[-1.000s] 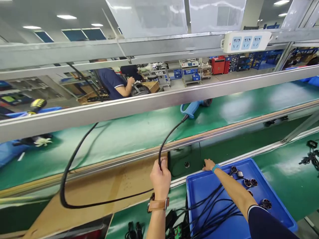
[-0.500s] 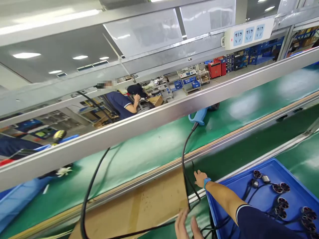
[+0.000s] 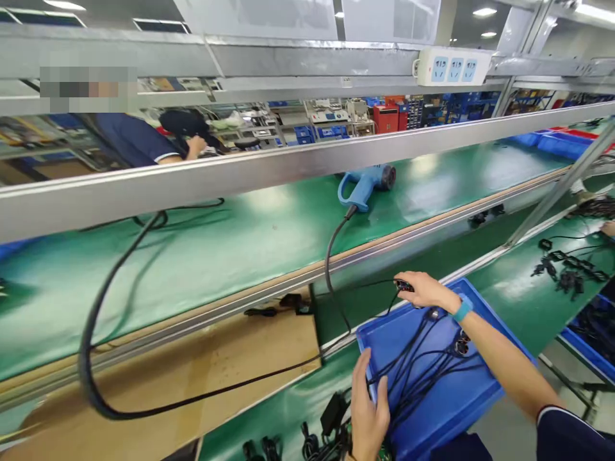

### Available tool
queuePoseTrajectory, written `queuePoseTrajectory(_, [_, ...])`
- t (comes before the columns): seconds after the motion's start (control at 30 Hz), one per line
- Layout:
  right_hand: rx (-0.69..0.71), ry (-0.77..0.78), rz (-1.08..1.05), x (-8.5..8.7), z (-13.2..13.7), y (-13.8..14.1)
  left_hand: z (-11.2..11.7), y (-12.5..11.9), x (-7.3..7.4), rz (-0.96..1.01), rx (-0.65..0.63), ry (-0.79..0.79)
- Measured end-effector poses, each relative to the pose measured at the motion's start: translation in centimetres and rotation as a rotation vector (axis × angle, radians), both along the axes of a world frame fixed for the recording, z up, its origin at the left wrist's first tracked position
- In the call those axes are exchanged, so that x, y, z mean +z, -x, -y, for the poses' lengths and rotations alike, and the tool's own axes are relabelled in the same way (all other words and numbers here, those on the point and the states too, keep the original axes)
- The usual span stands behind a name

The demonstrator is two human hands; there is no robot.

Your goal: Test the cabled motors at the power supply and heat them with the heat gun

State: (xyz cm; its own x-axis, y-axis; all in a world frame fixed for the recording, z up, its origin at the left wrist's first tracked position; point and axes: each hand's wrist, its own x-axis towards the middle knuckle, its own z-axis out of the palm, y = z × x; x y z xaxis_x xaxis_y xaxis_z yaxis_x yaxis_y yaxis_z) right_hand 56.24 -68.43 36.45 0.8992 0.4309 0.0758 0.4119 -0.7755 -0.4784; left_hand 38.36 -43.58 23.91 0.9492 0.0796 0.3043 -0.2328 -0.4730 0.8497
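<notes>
My right hand, with a light blue wristband, is closed around a small black round motor-like part on a thin black cable. It is over the far edge of a blue tray. In that tray lie black cables and another round part. My left hand has its thumb and fingers apart at the tray's near left corner, close to the cables; whether it touches the rim I cannot tell. Beside it, a black adapter-like block rests on the green bench.
A blue heat gun lies on the raised green shelf, its thick black cord looping in front. A metal rail crosses above, below a white power strip. Another person works beyond. Cables lie right.
My right hand, empty-looking earlier in the gap behind the tray, now holds the round part on its cable. The view has swung, bringing the tray further left and the person partly behind the rail.
</notes>
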Motion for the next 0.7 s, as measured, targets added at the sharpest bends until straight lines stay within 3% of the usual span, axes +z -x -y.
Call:
queuePoseTrajectory(0.07, [0.069,0.064,0.105,5.8,2.3,3.2,2.3,-2.1,1.5,0.022,-0.05,-0.005])
queuePoseTrajectory(0.17, [0.17,0.171,0.179,13.4,3.5,7.0,6.3,-5.7,3.4,0.088,-0.091,-0.046])
queuePoseTrajectory(0.27, [0.237,0.195,0.248,18.8,3.5,9.2,10.0,-9.2,4.0,0.148,-0.139,-0.09])
queuePoseTrajectory(0.33, [0.235,0.187,0.304,20.9,3.6,9.9,11.4,-11.4,3.8,0.141,-0.137,-0.055])
queuePoseTrajectory(0.43, [0.21,0.181,0.369,21.9,4.4,9.9,10.9,-14.5,3.1,0.065,-0.126,0.054])
queuePoseTrajectory(0.57, [0.183,0.211,0.409,19.9,6.1,8.6,7.3,-17.3,2.2,-0.106,-0.266,0.034])
queuePoseTrajectory(0.63, [0.14,0.234,0.393,17.8,6.6,7.9,5.7,-18.0,2.2,-0.153,-0.163,0.04])
queuePoseTrajectory(0.7, [0.078,0.247,0.336,15.6,6.6,7.5,4.6,-18.3,2.8,-0.131,0.021,0.043])
